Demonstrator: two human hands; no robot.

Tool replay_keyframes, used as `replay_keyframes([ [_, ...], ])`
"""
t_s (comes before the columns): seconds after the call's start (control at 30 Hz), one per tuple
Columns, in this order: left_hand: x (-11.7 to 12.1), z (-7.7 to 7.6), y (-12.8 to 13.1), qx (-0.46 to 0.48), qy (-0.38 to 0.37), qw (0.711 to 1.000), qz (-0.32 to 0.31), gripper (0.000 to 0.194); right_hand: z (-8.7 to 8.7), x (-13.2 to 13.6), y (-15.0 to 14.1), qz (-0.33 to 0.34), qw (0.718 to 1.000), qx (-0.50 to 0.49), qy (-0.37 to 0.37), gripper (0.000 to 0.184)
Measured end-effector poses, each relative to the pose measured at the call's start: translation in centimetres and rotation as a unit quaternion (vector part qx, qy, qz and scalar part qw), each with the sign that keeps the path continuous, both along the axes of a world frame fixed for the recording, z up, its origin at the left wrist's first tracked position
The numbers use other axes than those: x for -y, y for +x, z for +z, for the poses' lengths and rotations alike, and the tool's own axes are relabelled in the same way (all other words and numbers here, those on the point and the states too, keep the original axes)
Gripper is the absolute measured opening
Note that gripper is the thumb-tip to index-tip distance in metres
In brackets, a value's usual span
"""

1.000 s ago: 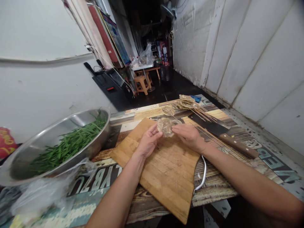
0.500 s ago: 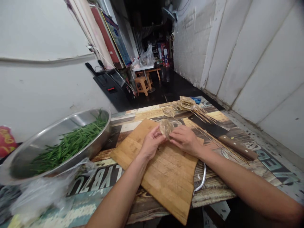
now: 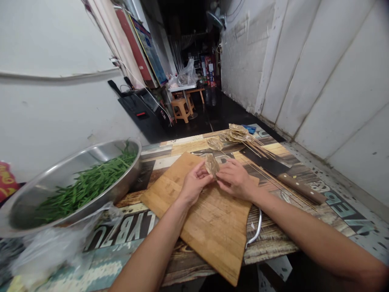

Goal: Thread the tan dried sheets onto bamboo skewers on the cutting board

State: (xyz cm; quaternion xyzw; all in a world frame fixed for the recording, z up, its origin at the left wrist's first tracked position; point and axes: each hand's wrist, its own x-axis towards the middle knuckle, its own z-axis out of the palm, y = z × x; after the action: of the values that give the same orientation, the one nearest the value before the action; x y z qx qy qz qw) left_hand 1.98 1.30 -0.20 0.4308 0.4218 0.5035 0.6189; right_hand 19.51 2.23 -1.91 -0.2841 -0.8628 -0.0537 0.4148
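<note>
Above the wooden cutting board (image 3: 215, 231), my left hand (image 3: 194, 184) pinches a flat, round, brownish food piece (image 3: 212, 165) between thumb and fingers. The piece stands on edge, turned partly sideways. My right hand (image 3: 236, 178) is closed at its right edge, fingertips against it; whether a thin stick is also in those fingers I cannot tell. Beyond the board lies a similar flat piece (image 3: 215, 143) on a stick. Farther right is a pile of skewered pieces (image 3: 238, 130), their bamboo sticks pointing toward me.
A cleaver (image 3: 300, 188) with a wooden handle lies to the right, with loose bamboo skewers (image 3: 281, 185) alongside. On the left stands a large steel basin (image 3: 138, 158) of cut green vegetables (image 3: 91, 182). A clear plastic bag (image 3: 51, 251) lies before it. The board's metal handle (image 3: 259, 227) sticks out.
The round piece has turned from facing me to a narrower, more edge-on view. My right hand has shifted slightly left, and both hands still hold the piece.
</note>
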Motion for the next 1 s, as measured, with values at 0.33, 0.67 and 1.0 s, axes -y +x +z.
replay_keyframes([
  [0.33,0.1,0.0,0.2,-0.012,0.000,1.000,0.004,0.079,-0.8,-0.2,-0.9,-0.011,0.999,0.010,0.030,0.016],
  [0.67,-0.4,-0.7,0.0,-0.077,0.002,0.995,0.063,0.081,2.9,0.0,4.7,-0.307,0.902,0.211,-0.220,0.033],
  [1.0,-0.3,-1.0,0.8,-0.136,0.034,0.988,0.066,0.081,0.2,3.6,9.3,-0.395,0.820,0.274,-0.312,0.026],
])
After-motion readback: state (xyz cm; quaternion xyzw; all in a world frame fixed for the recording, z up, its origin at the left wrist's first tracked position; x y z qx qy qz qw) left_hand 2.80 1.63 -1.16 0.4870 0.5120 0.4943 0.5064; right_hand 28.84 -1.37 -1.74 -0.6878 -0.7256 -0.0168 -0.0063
